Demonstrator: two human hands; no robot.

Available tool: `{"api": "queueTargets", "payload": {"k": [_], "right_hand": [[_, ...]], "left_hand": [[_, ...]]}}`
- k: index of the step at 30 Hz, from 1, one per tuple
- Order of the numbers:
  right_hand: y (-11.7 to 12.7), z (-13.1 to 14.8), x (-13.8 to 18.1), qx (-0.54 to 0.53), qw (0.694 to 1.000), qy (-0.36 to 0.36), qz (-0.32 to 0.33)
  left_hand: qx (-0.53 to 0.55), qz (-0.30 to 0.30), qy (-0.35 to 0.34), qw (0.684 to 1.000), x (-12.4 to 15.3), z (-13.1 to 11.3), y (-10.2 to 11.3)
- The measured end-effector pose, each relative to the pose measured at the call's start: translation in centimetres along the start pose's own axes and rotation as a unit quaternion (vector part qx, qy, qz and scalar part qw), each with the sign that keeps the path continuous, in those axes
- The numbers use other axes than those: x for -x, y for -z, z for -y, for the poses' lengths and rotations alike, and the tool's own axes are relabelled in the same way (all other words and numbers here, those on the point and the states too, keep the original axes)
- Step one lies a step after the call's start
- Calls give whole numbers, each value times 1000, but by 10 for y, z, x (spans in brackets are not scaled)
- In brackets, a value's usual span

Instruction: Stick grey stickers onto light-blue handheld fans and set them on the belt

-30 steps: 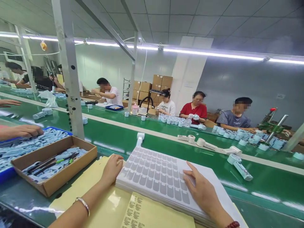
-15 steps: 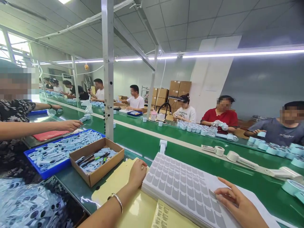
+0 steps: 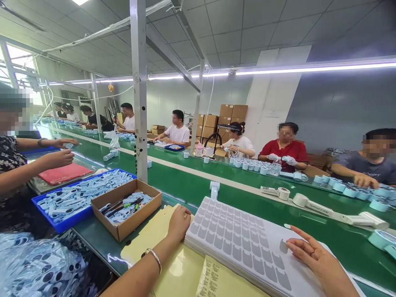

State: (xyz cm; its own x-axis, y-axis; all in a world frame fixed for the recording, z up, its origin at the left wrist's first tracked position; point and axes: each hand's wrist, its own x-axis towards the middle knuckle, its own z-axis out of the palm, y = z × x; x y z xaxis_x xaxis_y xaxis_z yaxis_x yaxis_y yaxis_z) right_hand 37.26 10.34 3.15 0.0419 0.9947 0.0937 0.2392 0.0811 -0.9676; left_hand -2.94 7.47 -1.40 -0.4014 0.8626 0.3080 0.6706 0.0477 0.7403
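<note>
Grey label [image 3: 284, 246], long axis upright

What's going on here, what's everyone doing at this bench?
A person at a green conveyor belt has their left hand resting on a yellow sheet, beside a stack of white sheets with grey label shapes. Their right hand lies over the stack, a small grey label at its fingertips. A co-worker's hand is above a blue tray of pale blue tags; others sit across the belt among pale blue rolls.
</note>
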Motion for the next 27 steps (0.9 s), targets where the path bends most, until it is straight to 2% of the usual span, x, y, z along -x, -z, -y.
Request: {"api": "queueTargets", "payload": {"k": [6, 12, 23, 27], "right_hand": [[-2, 1, 3, 38, 999, -16, -7], [5, -2, -3, 40, 997, -57, 30], [-1, 8, 7, 47, 998, -36, 8], [-6, 6, 10, 18, 1000, -9, -19]], "left_hand": [[-6, -4, 4, 1000, 0, 0, 0], [-20, -1, 12, 1000, -1, 0, -2], [-26, 5, 16, 1000, -1, -2, -1], [-26, 8, 14, 1000, -2, -1, -1]]}}
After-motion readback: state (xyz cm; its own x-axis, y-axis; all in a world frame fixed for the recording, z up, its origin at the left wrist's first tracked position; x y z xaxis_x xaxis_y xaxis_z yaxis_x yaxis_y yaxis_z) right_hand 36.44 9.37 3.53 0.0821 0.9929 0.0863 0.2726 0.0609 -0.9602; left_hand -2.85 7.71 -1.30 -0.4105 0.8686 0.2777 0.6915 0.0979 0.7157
